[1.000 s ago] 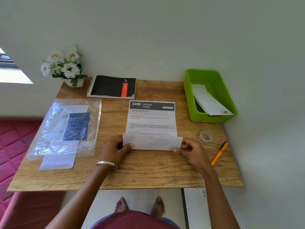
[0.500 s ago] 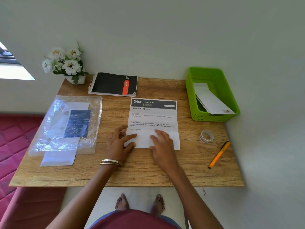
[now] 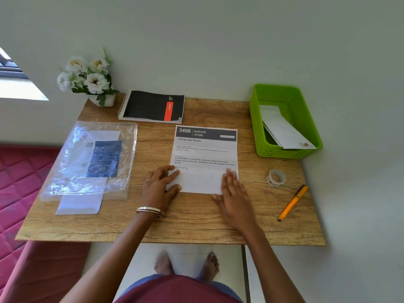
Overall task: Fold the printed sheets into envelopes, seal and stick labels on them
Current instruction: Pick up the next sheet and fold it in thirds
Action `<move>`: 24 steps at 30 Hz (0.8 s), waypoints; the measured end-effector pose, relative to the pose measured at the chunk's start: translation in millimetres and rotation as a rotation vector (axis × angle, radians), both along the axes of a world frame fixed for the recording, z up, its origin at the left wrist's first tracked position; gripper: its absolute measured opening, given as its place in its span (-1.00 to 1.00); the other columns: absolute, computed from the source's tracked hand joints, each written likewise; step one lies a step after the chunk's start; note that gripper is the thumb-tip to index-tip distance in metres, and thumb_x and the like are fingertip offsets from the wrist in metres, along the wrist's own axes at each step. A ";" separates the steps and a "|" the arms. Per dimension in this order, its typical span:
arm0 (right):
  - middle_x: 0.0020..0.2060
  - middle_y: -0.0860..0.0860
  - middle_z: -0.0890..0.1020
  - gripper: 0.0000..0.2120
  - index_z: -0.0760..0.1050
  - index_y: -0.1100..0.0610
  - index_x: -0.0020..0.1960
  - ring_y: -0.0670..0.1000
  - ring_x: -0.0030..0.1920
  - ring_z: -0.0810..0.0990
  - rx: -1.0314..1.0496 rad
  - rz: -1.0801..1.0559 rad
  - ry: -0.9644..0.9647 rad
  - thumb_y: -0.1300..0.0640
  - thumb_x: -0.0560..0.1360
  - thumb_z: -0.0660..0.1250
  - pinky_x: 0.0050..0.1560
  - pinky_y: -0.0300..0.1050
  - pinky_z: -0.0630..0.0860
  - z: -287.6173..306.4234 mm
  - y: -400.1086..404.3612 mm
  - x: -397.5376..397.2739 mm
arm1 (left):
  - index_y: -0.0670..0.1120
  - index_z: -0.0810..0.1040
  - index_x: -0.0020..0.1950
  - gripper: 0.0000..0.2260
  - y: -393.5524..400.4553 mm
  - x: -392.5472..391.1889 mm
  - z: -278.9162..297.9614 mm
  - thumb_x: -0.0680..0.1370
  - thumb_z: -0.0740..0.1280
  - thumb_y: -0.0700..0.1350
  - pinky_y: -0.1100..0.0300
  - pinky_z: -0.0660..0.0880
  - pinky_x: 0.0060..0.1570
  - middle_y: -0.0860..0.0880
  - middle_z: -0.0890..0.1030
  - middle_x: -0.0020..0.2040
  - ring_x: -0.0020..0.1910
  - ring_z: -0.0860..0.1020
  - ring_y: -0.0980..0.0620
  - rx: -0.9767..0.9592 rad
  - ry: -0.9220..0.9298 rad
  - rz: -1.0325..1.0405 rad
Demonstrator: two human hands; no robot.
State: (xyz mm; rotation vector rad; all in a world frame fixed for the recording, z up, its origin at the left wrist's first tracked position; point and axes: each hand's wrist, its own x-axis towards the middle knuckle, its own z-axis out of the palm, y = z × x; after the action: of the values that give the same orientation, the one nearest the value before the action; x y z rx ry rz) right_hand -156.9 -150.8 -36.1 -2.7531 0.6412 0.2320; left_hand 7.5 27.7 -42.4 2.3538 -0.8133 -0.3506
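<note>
Step in hand, by my reading: creasing the first fold of the white printed sheet with a dark header band (image 3: 205, 149), lying centre frame on the wooden table (image 3: 196, 219).

Left hand (image 3: 158, 188) spread flat, fingers pinning the folded flap's left edge. Right hand (image 3: 232, 193) open, palm down, pressing the flap's right end. Neither pinches anything.

To do it well: hold the left edge fixed, sweep the right hand firmly along the bottom fold so the crease sets sharp; check side edges line up before pressing, or the sheet will skew.

Sheet: lower portion turned up, blank back showing, covering the lower text; header "3406 BEDROOM" and "Change Bed Sheets" legible above. Lies flat.

White envelope (image 3: 79, 203) lower left, part under a clear plastic bag (image 3: 91, 158). Small roll of labels (image 3: 276, 177) right of the sheet.
</note>
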 end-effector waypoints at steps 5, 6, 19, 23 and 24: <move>0.49 0.06 -0.34 -0.16 -0.37 0.15 0.48 0.00 0.48 -0.41 -0.057 -0.030 0.035 -0.37 0.37 -0.54 0.46 -0.05 -0.37 0.4 -14.1 -11.9 | 0.07 0.45 0.36 -0.57 1.0 1.4 0.1 0.49 0.37 -0.01 -0.07 0.29 0.33 0.13 0.32 0.38 0.32 0.28 0.02 0.021 0.007 -0.009; 0.50 0.07 -0.33 -0.11 -0.36 0.16 0.48 0.01 0.48 -0.41 -0.070 -0.030 0.044 -0.37 0.33 -0.61 0.44 -0.04 -0.40 0.5 -13.8 -10.4 | 0.07 0.45 0.35 -0.57 0.2 0.7 1.5 0.48 0.38 -0.01 -0.06 0.28 0.33 0.13 0.33 0.37 0.31 0.29 0.01 0.024 -0.001 -0.015; 0.15 0.10 0.55 -0.56 0.51 0.15 0.22 0.09 0.18 0.47 0.283 -0.304 -0.370 -0.14 0.51 0.28 0.20 0.03 0.42 29.7 -50.3 37.7 | 0.07 0.53 0.22 -0.53 -10.2 39.8 39.4 0.35 0.52 -0.16 0.30 0.42 -0.20 0.02 0.52 -0.09 -0.19 0.49 0.09 0.156 0.229 -0.014; 0.07 0.05 0.61 -0.68 0.48 0.13 0.20 0.03 0.04 0.59 0.569 -0.477 -0.499 0.19 0.47 0.41 0.03 -0.07 0.53 40.9 -70.7 84.3 | 0.05 0.35 0.38 -0.32 -9.9 44.8 44.1 0.32 0.53 -0.20 0.32 0.41 -0.23 0.03 0.54 -0.16 -0.22 0.51 0.12 0.121 0.332 0.036; 0.07 0.04 0.62 -0.65 0.46 0.10 0.19 0.02 0.03 0.60 0.650 -0.503 -0.513 0.23 0.44 0.43 0.02 -0.08 0.54 41.3 -74.7 95.0 | 0.05 0.27 0.44 -0.24 -10.8 44.8 45.2 0.32 0.53 -0.21 0.30 0.42 -0.20 0.03 0.54 -0.17 -0.21 0.51 0.12 0.129 0.330 0.039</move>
State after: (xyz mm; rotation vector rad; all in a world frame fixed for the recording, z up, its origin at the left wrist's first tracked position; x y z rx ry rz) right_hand -61.9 -225.4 5.1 -1.8489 0.8839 -0.3184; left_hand 52.3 17.0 2.8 2.3377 -0.6017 -0.7715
